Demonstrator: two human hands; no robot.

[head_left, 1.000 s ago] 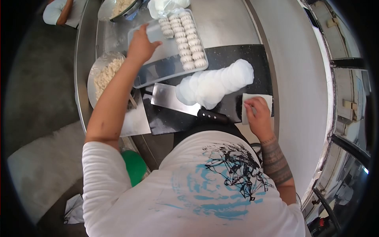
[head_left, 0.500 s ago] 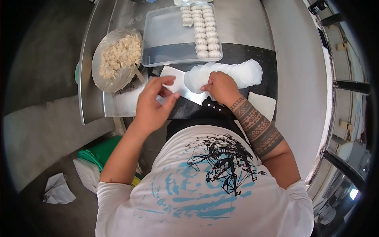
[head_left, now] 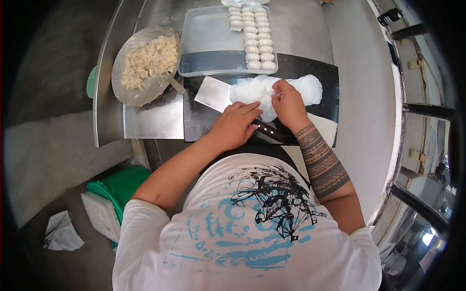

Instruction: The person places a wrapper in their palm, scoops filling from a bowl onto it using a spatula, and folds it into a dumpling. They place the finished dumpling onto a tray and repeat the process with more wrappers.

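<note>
A row of overlapping thin white dumpling wrappers (head_left: pixel 308 89) lies on the black board. My right hand (head_left: pixel 290 104) is over the row, thumb and fingers pinched on the edge of a wrapper whose near part is lifted. My left hand (head_left: pixel 235 125) reaches over the wide-bladed knife (head_left: pixel 212 93), its fingers stretched towards the wrappers' near edge. The knife's black riveted handle points right, beside my left thumb. My left fingers hide the middle of the blade.
A bowl of pale chopped filling (head_left: pixel 148 63) with a flat stick stands at left. Behind the board (head_left: pixel 325 72) is a clear plastic tray (head_left: pixel 208 36) holding rows of pleated dumplings (head_left: pixel 259 43). A white cloth or paper (head_left: pixel 323 127) lies at right. A green bin (head_left: pixel 124 186) stands below.
My left hand has come down and right, from above the blade to beside the wrappers. My right hand has shifted slightly right, and the wrappers' near edge is now raised and bunched.
</note>
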